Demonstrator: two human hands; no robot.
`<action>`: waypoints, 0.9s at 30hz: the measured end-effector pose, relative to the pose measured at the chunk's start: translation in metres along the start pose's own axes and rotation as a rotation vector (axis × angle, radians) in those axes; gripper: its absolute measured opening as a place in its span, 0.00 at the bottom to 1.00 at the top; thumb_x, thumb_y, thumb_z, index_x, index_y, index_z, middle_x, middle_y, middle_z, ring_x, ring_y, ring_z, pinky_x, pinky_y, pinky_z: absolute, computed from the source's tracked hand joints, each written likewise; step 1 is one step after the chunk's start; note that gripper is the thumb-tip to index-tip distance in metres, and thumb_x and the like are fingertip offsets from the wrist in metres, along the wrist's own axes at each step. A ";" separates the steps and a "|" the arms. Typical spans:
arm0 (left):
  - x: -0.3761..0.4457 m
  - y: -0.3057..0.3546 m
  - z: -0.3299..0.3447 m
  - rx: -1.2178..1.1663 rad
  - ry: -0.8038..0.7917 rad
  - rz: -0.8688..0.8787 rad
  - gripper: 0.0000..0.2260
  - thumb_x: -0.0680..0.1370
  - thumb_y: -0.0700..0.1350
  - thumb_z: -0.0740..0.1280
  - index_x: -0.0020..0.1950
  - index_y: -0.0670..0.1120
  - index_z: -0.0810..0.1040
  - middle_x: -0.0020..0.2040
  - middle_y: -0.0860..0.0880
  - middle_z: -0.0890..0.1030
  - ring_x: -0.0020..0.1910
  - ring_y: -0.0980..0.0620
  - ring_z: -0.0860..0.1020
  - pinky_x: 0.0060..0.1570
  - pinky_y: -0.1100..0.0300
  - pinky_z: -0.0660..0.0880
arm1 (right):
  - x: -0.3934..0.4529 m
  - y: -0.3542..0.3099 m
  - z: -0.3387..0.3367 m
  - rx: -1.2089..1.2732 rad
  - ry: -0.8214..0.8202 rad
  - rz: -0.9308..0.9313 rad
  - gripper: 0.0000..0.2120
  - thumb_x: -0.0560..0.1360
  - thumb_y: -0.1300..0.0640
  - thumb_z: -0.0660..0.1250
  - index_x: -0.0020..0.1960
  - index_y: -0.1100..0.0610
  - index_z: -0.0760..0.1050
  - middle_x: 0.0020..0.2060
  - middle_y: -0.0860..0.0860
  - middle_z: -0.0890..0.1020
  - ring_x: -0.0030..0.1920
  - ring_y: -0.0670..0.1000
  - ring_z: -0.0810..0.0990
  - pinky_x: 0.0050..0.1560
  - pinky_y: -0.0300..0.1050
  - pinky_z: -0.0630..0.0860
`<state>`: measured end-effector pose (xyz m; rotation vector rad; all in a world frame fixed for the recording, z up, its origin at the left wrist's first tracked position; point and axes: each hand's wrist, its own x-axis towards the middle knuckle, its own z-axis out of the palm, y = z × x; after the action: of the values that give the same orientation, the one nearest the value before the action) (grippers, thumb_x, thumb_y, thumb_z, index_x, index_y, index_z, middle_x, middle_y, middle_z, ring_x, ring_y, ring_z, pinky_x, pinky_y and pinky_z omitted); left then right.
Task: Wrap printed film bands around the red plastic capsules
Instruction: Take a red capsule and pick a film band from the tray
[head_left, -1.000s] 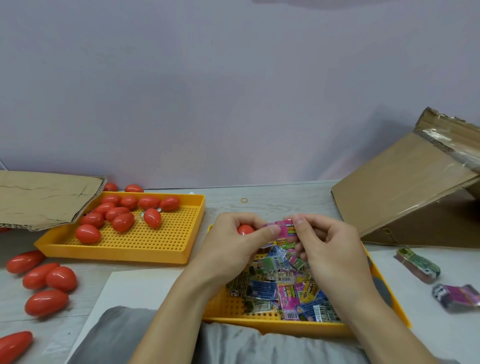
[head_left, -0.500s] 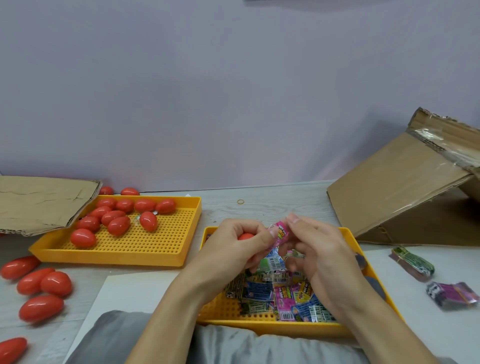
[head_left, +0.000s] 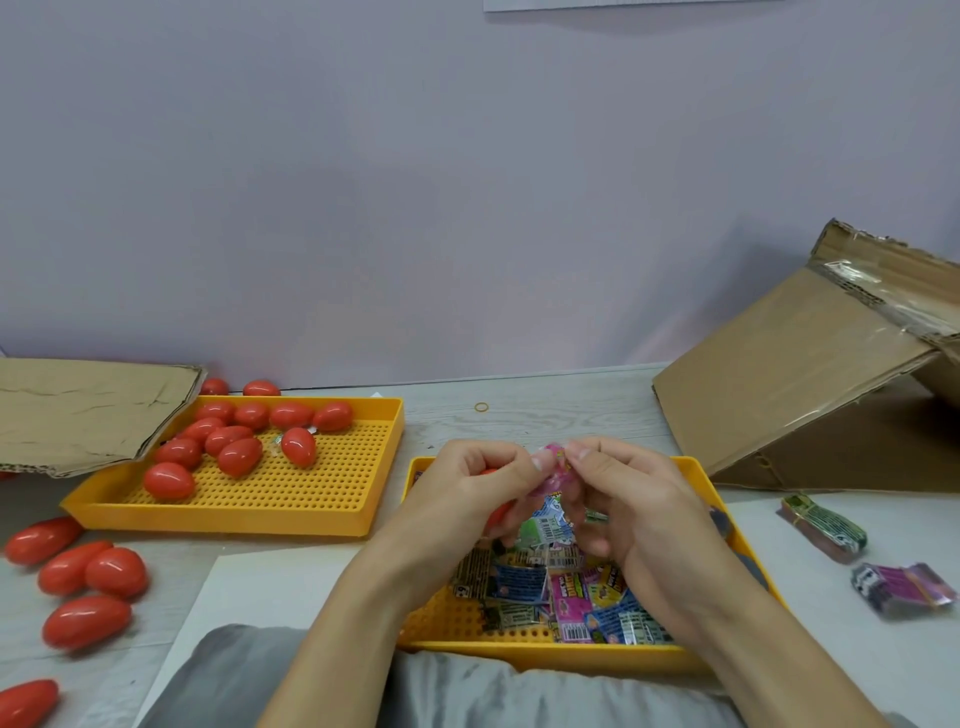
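Note:
My left hand (head_left: 475, 491) curls around a red capsule (head_left: 497, 512), of which only small red patches show between the fingers. Its thumb and my right hand (head_left: 621, 499) both pinch a pink printed film band (head_left: 555, 467) held between them, above the near yellow tray (head_left: 698, 470). That tray holds several loose printed film bands (head_left: 563, 587). Several bare red capsules (head_left: 241, 452) lie in the far yellow tray (head_left: 363, 519) at the left.
More red capsules (head_left: 85, 571) lie loose on the table at the left. A cardboard flap (head_left: 78, 410) overhangs the far tray's left end. A tilted cardboard box (head_left: 810, 384) stands at the right, with two bundles of bands (head_left: 823, 525) in front of it. A rubber band (head_left: 482, 407) lies behind.
Both hands have stayed together over the near tray, turning the pink band between the fingertips. Less of the red capsule shows in the left hand now.

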<state>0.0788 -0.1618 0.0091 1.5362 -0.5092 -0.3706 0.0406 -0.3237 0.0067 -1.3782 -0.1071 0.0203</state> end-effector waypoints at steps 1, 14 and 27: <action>0.000 0.000 0.000 -0.022 -0.007 0.000 0.17 0.76 0.52 0.67 0.35 0.41 0.74 0.27 0.49 0.68 0.29 0.52 0.64 0.34 0.59 0.66 | 0.000 -0.001 -0.001 0.036 -0.015 0.015 0.10 0.71 0.49 0.67 0.37 0.56 0.79 0.33 0.51 0.73 0.34 0.47 0.70 0.28 0.39 0.62; 0.000 -0.001 0.002 0.006 0.059 0.045 0.12 0.76 0.54 0.71 0.40 0.47 0.80 0.28 0.48 0.67 0.28 0.53 0.64 0.33 0.60 0.68 | 0.002 -0.001 0.000 0.114 0.019 0.053 0.14 0.69 0.49 0.68 0.42 0.61 0.74 0.31 0.50 0.69 0.31 0.47 0.67 0.27 0.40 0.59; 0.002 -0.004 0.000 0.015 0.121 -0.002 0.07 0.76 0.48 0.66 0.40 0.48 0.78 0.29 0.48 0.70 0.27 0.52 0.65 0.32 0.59 0.70 | 0.002 0.001 0.001 0.065 0.032 -0.015 0.09 0.72 0.54 0.69 0.33 0.53 0.78 0.30 0.49 0.69 0.32 0.46 0.67 0.26 0.38 0.62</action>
<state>0.0810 -0.1627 0.0056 1.5630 -0.4167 -0.2741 0.0427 -0.3222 0.0058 -1.3127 -0.0886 -0.0106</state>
